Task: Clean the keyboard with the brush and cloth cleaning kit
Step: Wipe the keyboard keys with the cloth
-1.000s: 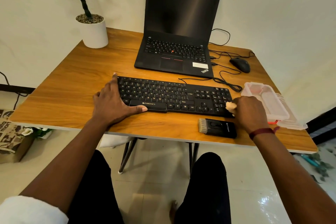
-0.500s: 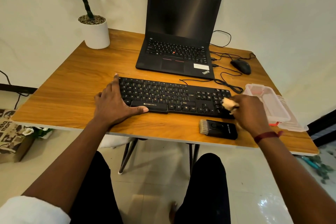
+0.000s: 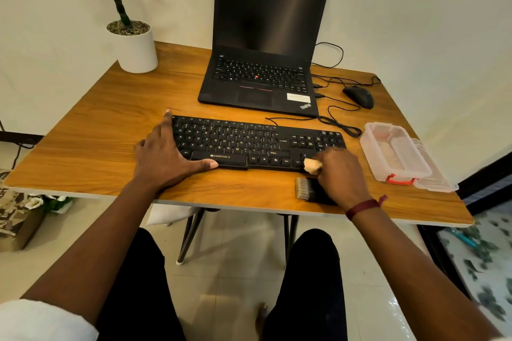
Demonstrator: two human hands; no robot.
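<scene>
A black keyboard [image 3: 243, 144] lies across the front of the wooden table [image 3: 97, 130]. My left hand [image 3: 163, 155] rests flat on its left end, fingers spread, thumb along the front edge. My right hand [image 3: 339, 174] is closed around a small cream cloth [image 3: 311, 165], pressed on the keyboard's lower right keys near the arrow keys. A black brush [image 3: 304, 188] with pale bristles lies on the table just in front of the keyboard, partly hidden under my right hand.
An open black laptop [image 3: 263, 63] stands behind the keyboard. A mouse [image 3: 358, 97] and cables lie at the back right. A clear plastic box [image 3: 396, 152] with a red clasp sits at the right edge. A potted plant [image 3: 133, 44] stands at the back left.
My right hand with the cloth has slid left along the keyboard's lower right keys, from the numpad corner toward the arrow keys. My left hand has stayed put.
</scene>
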